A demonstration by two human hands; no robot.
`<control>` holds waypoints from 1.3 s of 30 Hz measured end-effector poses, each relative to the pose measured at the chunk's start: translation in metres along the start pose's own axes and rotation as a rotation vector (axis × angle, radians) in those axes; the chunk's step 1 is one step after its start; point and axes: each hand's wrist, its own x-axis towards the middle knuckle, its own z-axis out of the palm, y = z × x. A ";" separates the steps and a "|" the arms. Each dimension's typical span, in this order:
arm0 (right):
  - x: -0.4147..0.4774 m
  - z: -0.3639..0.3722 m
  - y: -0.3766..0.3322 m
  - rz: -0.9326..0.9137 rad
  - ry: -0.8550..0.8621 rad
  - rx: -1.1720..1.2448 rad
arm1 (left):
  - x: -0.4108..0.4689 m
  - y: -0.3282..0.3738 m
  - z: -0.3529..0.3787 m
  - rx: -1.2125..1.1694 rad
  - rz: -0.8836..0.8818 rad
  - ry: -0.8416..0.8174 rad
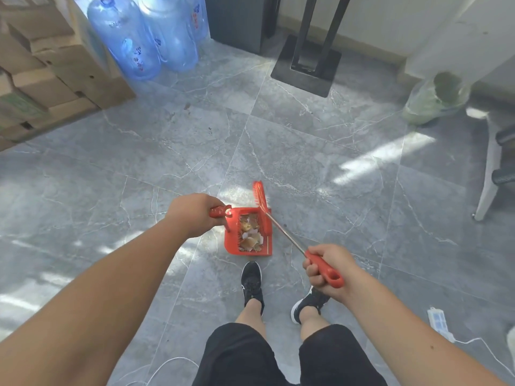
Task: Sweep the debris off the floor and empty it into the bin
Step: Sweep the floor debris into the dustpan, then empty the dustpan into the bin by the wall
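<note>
At two o'clock from our dustpan [248, 232] sits the bin [434, 98], well apart; left hand [195, 213] grips the pan's handle, right hand [326, 268] fingers wrap the broom [281, 229]; debris [250, 235] loaded.

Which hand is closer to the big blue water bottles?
Left. The left hand is on the water bottles' side; the right hand is farther back.
</note>
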 end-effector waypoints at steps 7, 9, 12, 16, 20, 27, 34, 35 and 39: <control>-0.009 -0.007 -0.021 -0.031 0.046 -0.009 | 0.008 0.004 -0.004 -0.103 -0.057 0.049; -0.009 -0.013 -0.034 -0.037 0.048 0.014 | 0.014 0.011 -0.010 -0.103 -0.051 0.055; -0.012 -0.023 -0.051 -0.045 0.063 0.043 | 0.024 0.031 -0.023 -0.094 -0.012 0.038; -0.027 -0.037 -0.075 -0.084 0.070 0.113 | 0.041 0.065 -0.041 -0.074 0.018 0.048; -0.050 -0.057 -0.093 -0.140 0.098 0.151 | 0.063 0.106 -0.062 -0.118 0.038 0.077; -0.079 -0.114 -0.126 -0.230 0.141 0.232 | 0.102 0.207 -0.106 -0.136 0.146 0.104; -0.086 -0.198 -0.207 -0.268 0.110 0.378 | 0.150 0.337 -0.136 -0.098 0.264 0.151; -0.087 -0.213 -0.223 -0.272 0.097 0.405 | 0.159 0.357 -0.140 -0.078 0.268 0.170; -0.096 -0.273 -0.287 -0.288 -0.008 0.472 | 0.192 0.437 -0.161 -0.035 0.303 0.229</control>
